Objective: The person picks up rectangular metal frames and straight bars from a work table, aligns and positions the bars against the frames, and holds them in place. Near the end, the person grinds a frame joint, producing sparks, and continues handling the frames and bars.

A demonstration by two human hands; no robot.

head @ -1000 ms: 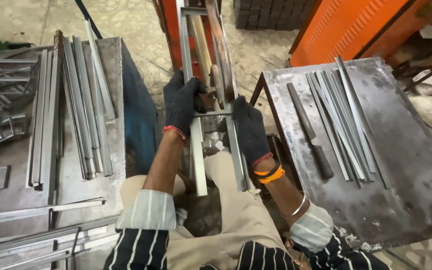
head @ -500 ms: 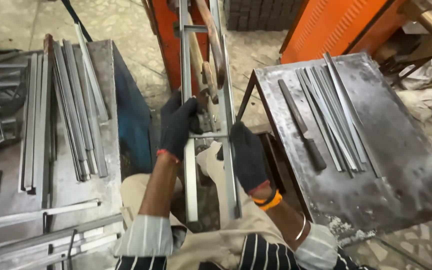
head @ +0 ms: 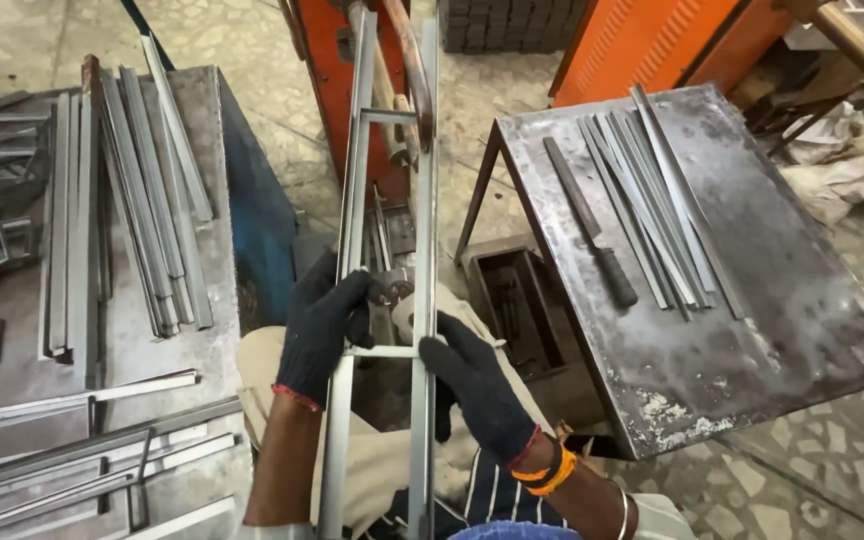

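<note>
A long grey metal frame (head: 422,200), two rails joined by cross pieces, runs from my lap up toward an orange machine (head: 337,60). My left hand (head: 324,325), in a black knit glove, wraps around the frame's left rail just above a cross piece. My right hand (head: 474,385), also gloved, with orange bands at the wrist, grips the right rail beside the same cross piece. Both hands hold the frame over my knees.
A metal table (head: 752,330) on the right carries several flat strips (head: 652,190) and a file with a dark handle (head: 592,225). A bench (head: 147,360) on the left holds more strips (head: 142,190) and welded frames. An open box (head: 517,310) sits below the right table.
The frame has slid toward me along my lap, so my hands now sit at a cross piece farther up it. The view has tilted a little downward.
</note>
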